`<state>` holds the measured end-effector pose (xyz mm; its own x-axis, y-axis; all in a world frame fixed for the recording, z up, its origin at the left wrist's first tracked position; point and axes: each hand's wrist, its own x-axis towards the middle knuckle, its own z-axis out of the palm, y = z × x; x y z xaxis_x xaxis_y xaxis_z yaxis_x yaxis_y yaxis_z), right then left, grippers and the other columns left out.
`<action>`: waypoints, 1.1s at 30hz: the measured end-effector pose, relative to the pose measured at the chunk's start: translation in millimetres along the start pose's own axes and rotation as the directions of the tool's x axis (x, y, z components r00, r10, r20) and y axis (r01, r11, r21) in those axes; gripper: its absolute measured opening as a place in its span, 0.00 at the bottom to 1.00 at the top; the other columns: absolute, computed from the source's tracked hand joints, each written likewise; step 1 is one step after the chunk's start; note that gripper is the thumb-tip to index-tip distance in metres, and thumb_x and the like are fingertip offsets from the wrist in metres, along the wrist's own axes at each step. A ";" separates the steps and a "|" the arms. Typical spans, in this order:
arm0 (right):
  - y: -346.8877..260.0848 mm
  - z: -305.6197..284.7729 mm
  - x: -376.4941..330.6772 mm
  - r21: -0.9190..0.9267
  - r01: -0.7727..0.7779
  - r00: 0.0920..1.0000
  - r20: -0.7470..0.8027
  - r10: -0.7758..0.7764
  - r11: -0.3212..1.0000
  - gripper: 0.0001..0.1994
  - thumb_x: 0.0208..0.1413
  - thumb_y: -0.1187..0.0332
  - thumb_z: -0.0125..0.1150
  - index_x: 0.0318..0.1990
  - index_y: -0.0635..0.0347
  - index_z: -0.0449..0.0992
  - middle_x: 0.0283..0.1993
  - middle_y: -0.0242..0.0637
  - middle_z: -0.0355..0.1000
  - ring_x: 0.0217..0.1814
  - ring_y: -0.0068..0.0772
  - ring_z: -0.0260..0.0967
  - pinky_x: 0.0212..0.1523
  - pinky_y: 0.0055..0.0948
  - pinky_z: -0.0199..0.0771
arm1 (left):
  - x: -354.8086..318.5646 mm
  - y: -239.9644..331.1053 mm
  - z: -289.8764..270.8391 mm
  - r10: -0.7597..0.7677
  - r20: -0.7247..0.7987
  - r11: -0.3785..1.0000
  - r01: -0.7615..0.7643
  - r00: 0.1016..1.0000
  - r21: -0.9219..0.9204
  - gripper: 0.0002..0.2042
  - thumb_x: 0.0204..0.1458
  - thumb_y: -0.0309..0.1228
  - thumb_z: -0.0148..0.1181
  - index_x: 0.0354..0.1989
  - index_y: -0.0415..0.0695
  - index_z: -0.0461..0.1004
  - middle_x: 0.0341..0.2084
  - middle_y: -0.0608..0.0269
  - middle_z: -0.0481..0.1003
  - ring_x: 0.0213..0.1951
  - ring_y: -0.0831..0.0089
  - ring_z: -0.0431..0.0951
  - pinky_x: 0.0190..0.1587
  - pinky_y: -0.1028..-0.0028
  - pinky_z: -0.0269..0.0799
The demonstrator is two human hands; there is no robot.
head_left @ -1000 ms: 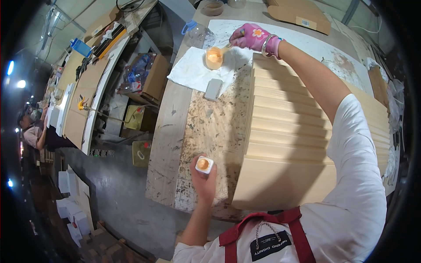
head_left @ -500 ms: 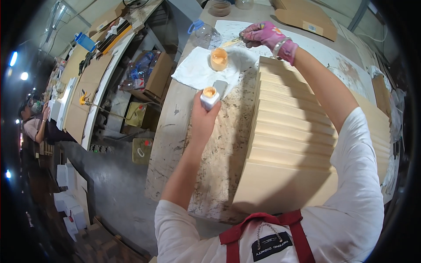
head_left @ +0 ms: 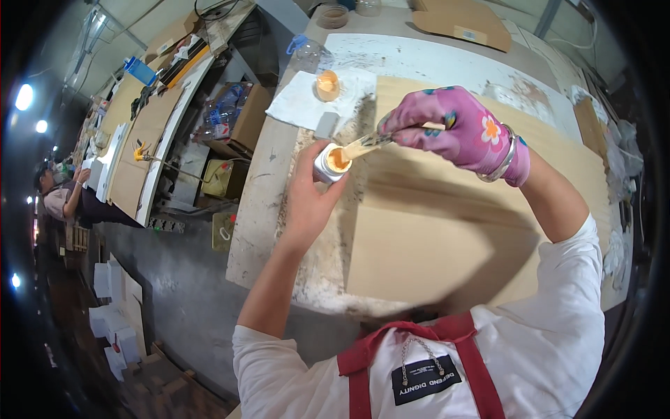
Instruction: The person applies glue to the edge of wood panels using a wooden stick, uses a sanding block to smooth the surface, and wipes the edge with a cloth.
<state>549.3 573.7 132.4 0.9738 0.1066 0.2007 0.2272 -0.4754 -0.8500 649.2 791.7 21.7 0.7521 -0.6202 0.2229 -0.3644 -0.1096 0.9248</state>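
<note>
My bare left hand (head_left: 312, 202) is wrapped round a small white jar (head_left: 325, 172) with orange-tan paste in its mouth, tilted toward my right. A pink flowered glove covers my right hand (head_left: 447, 129), which pinches a pale, flat stick-like tool (head_left: 363, 146); its tip is at the jar's mouth, touching the paste. Beyond the left hand a grey block (head_left: 326, 126) lies at the edge of a white cloth (head_left: 296, 105). On that cloth stands a clear cup of orange-tan paste (head_left: 327, 85). Below the right hand lie stacked pale wooden boards (head_left: 426, 244).
A clear plastic bottle (head_left: 303, 47) and a round tub (head_left: 332, 17) stand at the table's far end, near flat cardboard (head_left: 460, 24). To the left, a second bench (head_left: 129, 160) holds a yellow-handled tool (head_left: 142, 151). A person (head_left: 63, 195) works beyond it.
My right hand has come from the table's far end back to the jar, bringing the stick-like tool to its mouth. My left hand still holds the jar. The view has shifted.
</note>
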 end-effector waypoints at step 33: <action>-39.6 -155.1 -662.3 0.072 -0.532 0.765 -0.387 0.515 0.844 0.11 0.52 0.64 0.54 0.35 0.62 0.74 0.20 0.33 0.69 0.21 0.23 0.67 0.25 0.24 0.67 | -231.7 212.8 530.5 0.190 0.714 0.979 -0.075 0.674 -0.190 0.28 0.45 0.18 0.59 0.56 0.42 0.60 0.47 0.62 0.66 0.49 0.73 0.68 0.52 0.74 0.65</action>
<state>-105.4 386.5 108.7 0.8599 -0.5015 -0.0954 -0.3256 -0.3949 -0.8591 106.1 500.1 3.3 0.0456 -0.9934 0.1052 -0.3087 0.0862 0.9472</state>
